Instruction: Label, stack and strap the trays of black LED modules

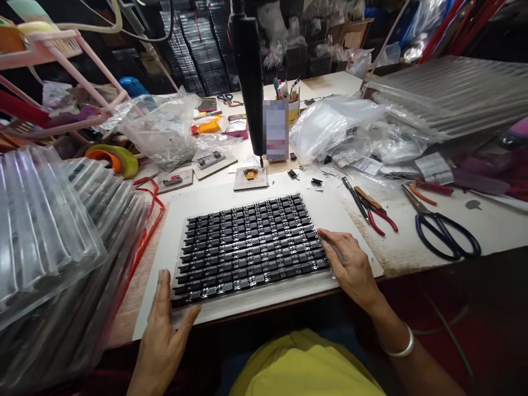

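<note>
A white worktable (412,242) carries everything, its near edge running in front of the person. On its left edge leans a tall stack of clear ribbed plastic trays (49,247); a second stack of the same trays (454,91) lies at the far right corner. Between them, toward the far edge, sit crumpled clear plastic bags (342,129). In the middle, close to the near edge, a flat white board (198,206) bears a clear plastic tray filled with rows of small black electronic parts (247,245).

The left hand (165,335) lies flat with fingers spread, thumb touching the tray's near left corner, gripping nothing. The right hand (350,264) rests open against the tray's right side, fingers pressed along its edge, also holding nothing.

Right of the board lie black-handled scissors (443,231), then red-handled pliers (375,212) just beside the board. At the left edge sits a roll of yellow-green tape (117,157).
</note>
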`<state>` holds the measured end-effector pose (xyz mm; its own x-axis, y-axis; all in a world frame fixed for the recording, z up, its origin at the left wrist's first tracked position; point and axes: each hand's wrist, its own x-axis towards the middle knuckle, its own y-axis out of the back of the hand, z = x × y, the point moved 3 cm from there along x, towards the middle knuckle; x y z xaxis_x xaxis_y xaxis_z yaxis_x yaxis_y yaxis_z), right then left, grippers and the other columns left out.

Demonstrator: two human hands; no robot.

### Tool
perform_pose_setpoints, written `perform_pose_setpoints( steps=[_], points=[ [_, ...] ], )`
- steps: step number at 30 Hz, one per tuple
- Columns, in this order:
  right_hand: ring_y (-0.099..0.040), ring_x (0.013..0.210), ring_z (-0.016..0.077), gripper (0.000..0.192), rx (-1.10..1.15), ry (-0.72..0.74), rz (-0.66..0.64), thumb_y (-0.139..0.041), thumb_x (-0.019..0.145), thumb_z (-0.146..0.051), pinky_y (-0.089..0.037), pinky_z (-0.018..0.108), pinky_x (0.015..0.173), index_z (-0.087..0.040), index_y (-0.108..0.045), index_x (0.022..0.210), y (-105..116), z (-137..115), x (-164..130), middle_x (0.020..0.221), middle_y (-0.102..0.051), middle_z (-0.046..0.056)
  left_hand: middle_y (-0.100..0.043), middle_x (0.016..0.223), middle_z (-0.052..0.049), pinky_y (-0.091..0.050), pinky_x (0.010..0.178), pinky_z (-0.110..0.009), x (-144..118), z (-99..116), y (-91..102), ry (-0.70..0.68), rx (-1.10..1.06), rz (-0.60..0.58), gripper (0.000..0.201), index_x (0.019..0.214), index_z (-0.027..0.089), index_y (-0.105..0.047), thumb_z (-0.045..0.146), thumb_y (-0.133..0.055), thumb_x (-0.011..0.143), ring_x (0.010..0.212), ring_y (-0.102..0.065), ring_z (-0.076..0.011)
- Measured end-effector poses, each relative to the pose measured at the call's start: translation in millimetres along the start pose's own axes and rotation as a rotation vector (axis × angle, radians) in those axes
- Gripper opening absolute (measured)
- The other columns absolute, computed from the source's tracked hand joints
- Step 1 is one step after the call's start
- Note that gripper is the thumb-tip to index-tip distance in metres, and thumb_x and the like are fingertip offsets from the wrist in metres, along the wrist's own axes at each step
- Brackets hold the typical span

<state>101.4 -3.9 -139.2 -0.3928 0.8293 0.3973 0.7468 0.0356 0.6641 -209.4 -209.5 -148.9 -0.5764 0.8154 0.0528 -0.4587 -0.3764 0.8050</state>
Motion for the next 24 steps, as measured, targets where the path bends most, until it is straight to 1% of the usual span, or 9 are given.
perform_pose_setpoints(
  steps=[2, 3, 6, 9, 13, 16, 19, 24],
  points=[
    [-0.056, 0.100, 0.0222, 0.029, -0.003, 0.004, 0.004, -0.046, 0.092, -0.020, -0.046, 0.041, 0.086, -0.020, -0.057, 0.119, -0.2, -0.4, -0.2, 0.107, -0.067, 0.007, -0.011, 0.157, -0.008, -0.016, 0.114, -0.051, -3.5, 1.3, -2.5, -0.109, 0.119, 0.012, 0.085, 0.149, 0.025, -0.007, 0.055, -0.050, 0.083, 0.142, -0.015, -0.0304],
    [-0.056, 0.099, 0.0220, 0.029, -0.004, 0.008, 0.006, -0.046, 0.092, -0.019, -0.046, 0.041, 0.086, -0.020, -0.057, 0.119, -0.3, -0.6, -0.3, 0.106, -0.067, 0.007, -0.010, 0.157, -0.009, -0.016, 0.114, -0.052, -4.7, 2.0, -4.5, -0.153, 0.168, 0.017, 0.085, 0.149, 0.025, -0.006, 0.056, -0.048, 0.083, 0.142, -0.013, -0.0309],
    [-0.056, 0.099, 0.0219, 0.029, -0.004, 0.021, 0.010, -0.045, 0.092, -0.019, -0.045, 0.041, 0.086, -0.020, -0.058, 0.119, -0.2, -0.7, -0.7, 0.105, -0.067, 0.007, -0.015, 0.156, -0.013, -0.016, 0.111, -0.057, -5.9, 4.1, -10.6, -0.215, 0.277, 0.033, 0.082, 0.149, 0.024, -0.009, 0.060, -0.043, 0.084, 0.142, -0.015, -0.0331],
    [-0.056, 0.099, 0.0224, 0.030, -0.010, 0.024, 0.009, -0.044, 0.092, -0.019, -0.045, 0.041, 0.087, -0.020, -0.058, 0.119, 0.3, -0.9, -0.7, 0.106, -0.067, 0.007, -0.020, 0.154, -0.014, -0.017, 0.110, -0.059, -5.5, 6.7, -13.7, -0.215, 0.324, 0.037, 0.079, 0.149, 0.024, -0.012, 0.060, -0.042, 0.085, 0.140, -0.019, -0.0342],
    [-0.056, 0.101, 0.0232, 0.031, -0.025, 0.011, -0.016, -0.043, 0.093, -0.021, -0.044, 0.043, 0.087, -0.022, -0.057, 0.121, 0.5, -2.1, -0.1, 0.108, -0.067, 0.008, -0.022, 0.154, -0.013, -0.018, 0.109, -0.059, -4.8, 8.6, -13.3, -0.209, 0.316, 0.036, 0.078, 0.148, 0.028, -0.013, 0.056, -0.047, 0.084, 0.140, -0.022, -0.0344],
    [-0.055, 0.104, 0.0235, 0.031, -0.060, 0.019, -0.049, -0.043, 0.094, -0.026, -0.043, 0.044, 0.088, -0.024, -0.059, 0.121, -0.1, -3.8, 0.0, 0.113, -0.066, 0.008, -0.023, 0.154, -0.012, -0.019, 0.108, -0.059, -4.4, 8.7, -12.8, -0.212, 0.302, 0.048, 0.077, 0.148, 0.030, -0.014, 0.056, -0.047, 0.084, 0.139, -0.024, -0.0351],
    [-0.054, 0.107, 0.0236, 0.030, -0.089, 0.040, -0.066, -0.046, 0.094, -0.030, -0.042, 0.043, 0.087, -0.025, -0.062, 0.118, -0.1, -5.0, -0.3, 0.116, -0.064, 0.008, -0.024, 0.153, -0.012, -0.018, 0.109, -0.059, -4.0, 8.9, -13.5, -0.204, 0.298, 0.061, 0.075, 0.148, 0.030, -0.016, 0.055, -0.047, 0.084, 0.139, -0.024, -0.0352],
    [-0.054, 0.106, 0.0232, 0.029, -0.077, 0.057, -0.058, -0.047, 0.093, -0.028, -0.042, 0.042, 0.087, -0.025, -0.064, 0.116, 1.1, -5.4, -1.3, 0.114, -0.064, 0.008, -0.023, 0.153, -0.013, -0.018, 0.109, -0.058, -3.9, 10.5, -14.8, -0.199, 0.314, 0.061, 0.076, 0.148, 0.028, -0.015, 0.054, -0.048, 0.085, 0.139, -0.024, -0.0349]
  ],
)
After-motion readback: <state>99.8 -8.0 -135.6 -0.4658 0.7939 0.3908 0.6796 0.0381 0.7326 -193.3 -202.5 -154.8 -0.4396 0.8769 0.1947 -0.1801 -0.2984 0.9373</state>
